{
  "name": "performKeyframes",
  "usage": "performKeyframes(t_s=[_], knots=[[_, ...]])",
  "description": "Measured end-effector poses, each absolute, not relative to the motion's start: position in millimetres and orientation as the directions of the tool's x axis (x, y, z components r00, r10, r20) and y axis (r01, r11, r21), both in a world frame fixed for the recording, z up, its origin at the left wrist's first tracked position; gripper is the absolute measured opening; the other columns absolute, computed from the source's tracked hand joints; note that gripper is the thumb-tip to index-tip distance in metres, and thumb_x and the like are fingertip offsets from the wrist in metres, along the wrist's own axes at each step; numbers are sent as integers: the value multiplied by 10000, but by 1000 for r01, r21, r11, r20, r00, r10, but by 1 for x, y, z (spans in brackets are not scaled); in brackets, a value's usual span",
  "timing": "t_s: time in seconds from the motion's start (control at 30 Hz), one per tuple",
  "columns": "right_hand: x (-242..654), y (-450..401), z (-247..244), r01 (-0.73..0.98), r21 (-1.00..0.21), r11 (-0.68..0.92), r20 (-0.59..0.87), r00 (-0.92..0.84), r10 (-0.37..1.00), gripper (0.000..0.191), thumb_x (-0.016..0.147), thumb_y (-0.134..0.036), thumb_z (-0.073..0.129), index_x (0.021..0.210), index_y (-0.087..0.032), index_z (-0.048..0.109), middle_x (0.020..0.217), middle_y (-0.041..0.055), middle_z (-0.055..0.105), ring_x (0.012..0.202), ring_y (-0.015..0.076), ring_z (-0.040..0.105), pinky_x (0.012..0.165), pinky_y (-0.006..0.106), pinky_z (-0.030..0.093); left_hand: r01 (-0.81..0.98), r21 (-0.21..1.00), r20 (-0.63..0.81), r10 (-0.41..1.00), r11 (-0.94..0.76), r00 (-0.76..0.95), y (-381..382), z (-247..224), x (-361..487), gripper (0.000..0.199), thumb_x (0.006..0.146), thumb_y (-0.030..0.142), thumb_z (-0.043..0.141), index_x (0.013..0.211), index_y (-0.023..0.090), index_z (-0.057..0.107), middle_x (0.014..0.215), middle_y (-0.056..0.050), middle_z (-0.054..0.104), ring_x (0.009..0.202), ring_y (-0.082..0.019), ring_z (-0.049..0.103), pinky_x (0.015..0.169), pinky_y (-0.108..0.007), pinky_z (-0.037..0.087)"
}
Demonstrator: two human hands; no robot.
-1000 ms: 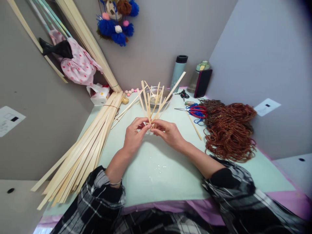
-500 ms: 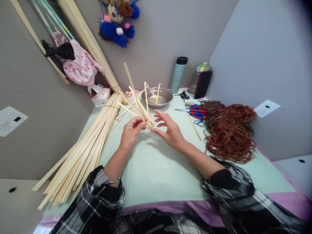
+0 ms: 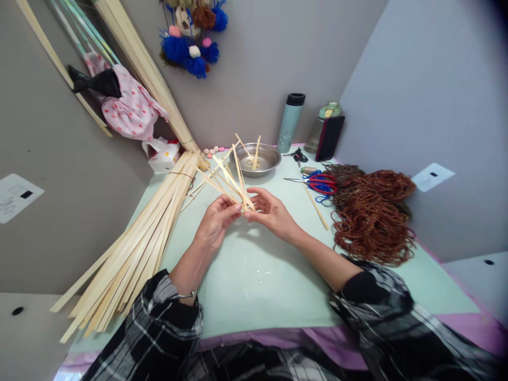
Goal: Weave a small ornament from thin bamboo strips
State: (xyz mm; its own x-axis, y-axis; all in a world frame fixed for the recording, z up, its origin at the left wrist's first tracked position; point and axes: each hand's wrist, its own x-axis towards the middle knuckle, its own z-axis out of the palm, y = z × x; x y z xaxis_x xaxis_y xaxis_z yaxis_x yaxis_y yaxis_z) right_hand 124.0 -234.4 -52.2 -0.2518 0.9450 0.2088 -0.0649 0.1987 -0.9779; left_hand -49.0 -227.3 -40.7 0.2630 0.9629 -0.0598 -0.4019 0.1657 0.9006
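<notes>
Between my two hands is a small piece woven from pale bamboo strips, its loose ends fanning up and away from me. My left hand pinches the base of the weave between thumb and fingers. From the other side my right hand closes on it, thumb in front and fingers curled behind the strips. The fingertips partly cover the woven base. Both hands are above the pale green tabletop, where a few water drops glisten. Behind the strips stands a metal bowl with bent strips sticking out.
A tied bundle of flat bamboo strips lies at the left. Red-handled scissors, a loose strip and a brown yarn heap lie right. A blue tumbler, a grey bottle and a phone stand at the back.
My right hand has closed in from open fingers to grip the woven piece. The piece has turned, and its long strip no longer stands up high.
</notes>
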Motion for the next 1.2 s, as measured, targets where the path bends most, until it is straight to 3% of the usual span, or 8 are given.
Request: performKeyframes(t_s=[0.33,0.43,0.53,0.67,0.77,0.9,1.03,1.2], knots=[[122,-233,-62,79,-955,285,263,-217,940,621,742,-377,822,1257,-220,511,998,42,658,842,174,662,829,377,575,-457,866,-141,976,202,165,-226,-51,-45,303,592,184,802,707,180,522,729,37,587,696,-101,583,707,-257,493],[122,-234,-65,136,-949,285,256,-193,947,628,743,-366,819,1267,-215,507,993,37,641,837,179,669,810,379,578,-391,915,-64,992,100,105,-229,-52,-41,239,648,196,755,748,189,538,767,38,567,723,-102,585,717,-253,507],[121,-235,-67,183,-942,281,253,-159,954,643,731,-348,825,1275,-212,511,992,36,622,805,176,666,778,377,582,-199,978,71,996,-60,51,-231,-53,-39,169,732,209,674,899,212,642,867,12,601,755,-115,592,756,-276,527],[121,-239,-63,181,-933,310,272,-209,939,750,734,-327,821,1383,-238,454,1060,59,619,810,167,656,758,362,591,41,990,134,990,-136,52,-226,-57,-43,251,786,236,621,1022,211,701,1018,-50,673,851,-170,633,800,-315,535],[122,-240,-58,145,-930,337,293,-257,921,692,775,-308,787,1391,-255,476,1170,77,603,862,159,664,808,353,598,-18,992,125,988,-123,95,-219,-60,-48,343,824,292,610,1149,198,669,924,-39,671,877,-183,648,843,-330,535],[124,-238,-55,79,-940,332,312,-191,931,460,793,-347,776,1207,-247,604,1191,61,616,854,149,671,825,342,600,-154,975,161,987,-158,8,-216,-61,-50,603,782,333,718,1334,242,493,915,-14,633,827,-163,671,856,-350,552],[128,-232,-54,13,-963,270,268,-92,959,483,727,-376,833,1108,-230,576,1108,39,623,778,131,672,754,319,603,-154,965,225,972,-212,70,-220,-58,-47,521,722,354,801,1157,225,545,1072,-57,632,961,-184,680,930,-372,539],[131,-231,-49,-64,-968,244,251,-143,957,471,707,-371,850,1046,-212,564,1099,39,621,783,126,678,767,317,601,-133,961,266,945,-244,189,-224,-53,-45,377,742,324,794,1060,211,627,1113,-62,658,1078,-204,645,959,-353,521]])
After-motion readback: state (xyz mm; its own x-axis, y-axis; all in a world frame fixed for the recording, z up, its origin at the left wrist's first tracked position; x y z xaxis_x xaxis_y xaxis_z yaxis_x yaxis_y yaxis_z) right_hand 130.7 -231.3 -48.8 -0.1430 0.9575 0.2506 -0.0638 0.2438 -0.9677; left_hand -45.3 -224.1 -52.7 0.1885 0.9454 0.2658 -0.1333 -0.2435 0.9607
